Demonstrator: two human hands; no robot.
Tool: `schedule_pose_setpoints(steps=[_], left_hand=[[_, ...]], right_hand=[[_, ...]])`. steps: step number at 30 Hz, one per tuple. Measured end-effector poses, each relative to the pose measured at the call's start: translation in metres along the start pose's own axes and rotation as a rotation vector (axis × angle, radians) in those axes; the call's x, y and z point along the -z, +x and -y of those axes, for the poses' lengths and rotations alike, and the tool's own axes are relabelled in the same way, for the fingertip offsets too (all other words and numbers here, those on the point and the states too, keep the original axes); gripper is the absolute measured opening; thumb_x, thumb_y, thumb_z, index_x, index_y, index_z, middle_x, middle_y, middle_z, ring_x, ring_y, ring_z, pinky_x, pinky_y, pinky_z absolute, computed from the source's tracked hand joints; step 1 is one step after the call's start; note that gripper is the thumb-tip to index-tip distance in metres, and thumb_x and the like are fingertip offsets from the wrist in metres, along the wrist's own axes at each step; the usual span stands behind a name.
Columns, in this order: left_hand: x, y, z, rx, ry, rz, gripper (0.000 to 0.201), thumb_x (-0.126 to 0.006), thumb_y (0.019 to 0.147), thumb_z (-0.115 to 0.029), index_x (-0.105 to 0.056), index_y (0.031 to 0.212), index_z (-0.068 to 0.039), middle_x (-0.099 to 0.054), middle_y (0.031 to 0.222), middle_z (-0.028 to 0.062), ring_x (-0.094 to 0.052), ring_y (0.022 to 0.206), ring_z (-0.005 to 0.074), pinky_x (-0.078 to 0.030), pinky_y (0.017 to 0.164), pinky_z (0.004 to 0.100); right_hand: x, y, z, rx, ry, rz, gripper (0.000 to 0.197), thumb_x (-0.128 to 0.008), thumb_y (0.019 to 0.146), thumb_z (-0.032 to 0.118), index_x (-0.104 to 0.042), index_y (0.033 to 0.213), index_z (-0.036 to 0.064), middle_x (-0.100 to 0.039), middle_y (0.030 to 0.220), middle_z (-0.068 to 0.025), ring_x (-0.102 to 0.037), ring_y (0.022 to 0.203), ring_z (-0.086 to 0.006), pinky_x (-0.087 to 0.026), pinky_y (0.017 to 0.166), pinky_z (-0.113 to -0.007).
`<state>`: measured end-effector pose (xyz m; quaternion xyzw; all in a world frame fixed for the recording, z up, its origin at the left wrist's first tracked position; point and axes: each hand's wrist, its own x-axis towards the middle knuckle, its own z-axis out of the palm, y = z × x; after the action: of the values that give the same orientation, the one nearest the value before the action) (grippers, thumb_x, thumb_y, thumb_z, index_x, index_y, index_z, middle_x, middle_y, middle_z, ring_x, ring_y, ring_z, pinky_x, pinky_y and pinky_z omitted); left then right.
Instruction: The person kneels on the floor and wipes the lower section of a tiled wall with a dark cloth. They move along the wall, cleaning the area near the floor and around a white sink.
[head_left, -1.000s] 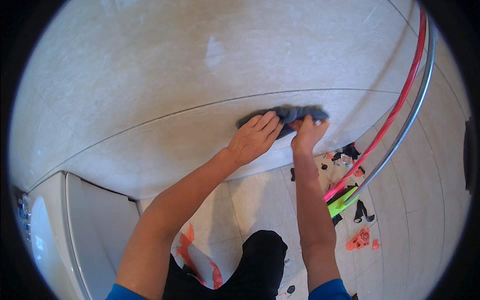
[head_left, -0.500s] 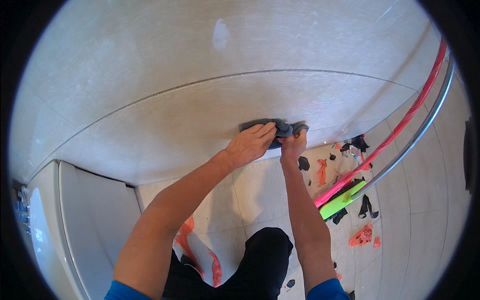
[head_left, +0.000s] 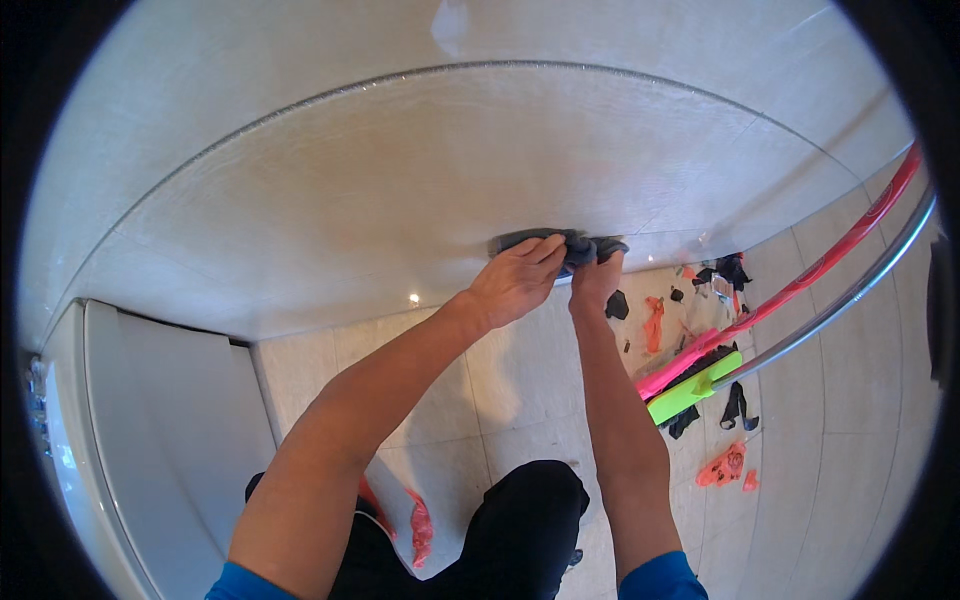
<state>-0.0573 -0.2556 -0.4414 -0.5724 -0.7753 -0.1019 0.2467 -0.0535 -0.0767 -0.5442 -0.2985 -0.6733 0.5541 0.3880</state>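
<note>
A dark grey cloth (head_left: 585,246) lies bunched against the lower part of a pale tiled wall (head_left: 400,190), just above the floor. My left hand (head_left: 515,282) is closed on its left part, fingers pressing it to the tiles. Beside it, my right hand (head_left: 597,284) grips the cloth's right end, its fingers curled in. Both arms reach forward, and the two hands are close together. Parts of the fingertips are hidden by the folds.
At the right stand a pink-handled broom (head_left: 672,374) and a lime-green floor tool (head_left: 697,388) with a metal pole. Black and orange scraps (head_left: 722,465) litter the tiled floor (head_left: 530,390) around them. A white cabinet-like unit (head_left: 170,400) stands at left.
The view has tilted down, so the wall seam sits higher in the picture. Both hands and the cloth sit slightly further right, still against the wall. The grip looks unchanged.
</note>
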Motion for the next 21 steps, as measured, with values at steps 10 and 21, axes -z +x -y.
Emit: schedule_pose_setpoints(steps=[10, 21], left_hand=[[-0.029, -0.005, -0.012, 0.032, 0.039, 0.075, 0.039, -0.057, 0.078, -0.012, -0.063, 0.111, 0.007, -0.057, 0.124, 0.0147, -0.044, 0.126, 0.0278, -0.038, 0.103, 0.0351], [-0.071, -0.072, -0.016, 0.254, -0.242, 0.212, 0.032, -0.055, 0.08, -0.009, -0.062, 0.105, 0.01, -0.056, 0.124, 0.0188, -0.045, 0.123, 0.0303, -0.039, 0.103, 0.0379]], right_hand=[[-0.005, 0.004, -0.003, -0.166, 0.166, -0.074, 0.022, -0.049, 0.079, -0.003, -0.045, 0.1, -0.0038, -0.058, 0.095, -0.017, -0.058, 0.082, -0.0292, -0.049, 0.074, -0.042], [-0.023, -0.03, -0.09, -0.673, 0.339, 0.047, 0.026, -0.047, 0.075, 0.001, -0.057, 0.099, -0.0011, -0.06, 0.09, -0.015, -0.06, 0.068, -0.025, -0.051, 0.046, -0.037]])
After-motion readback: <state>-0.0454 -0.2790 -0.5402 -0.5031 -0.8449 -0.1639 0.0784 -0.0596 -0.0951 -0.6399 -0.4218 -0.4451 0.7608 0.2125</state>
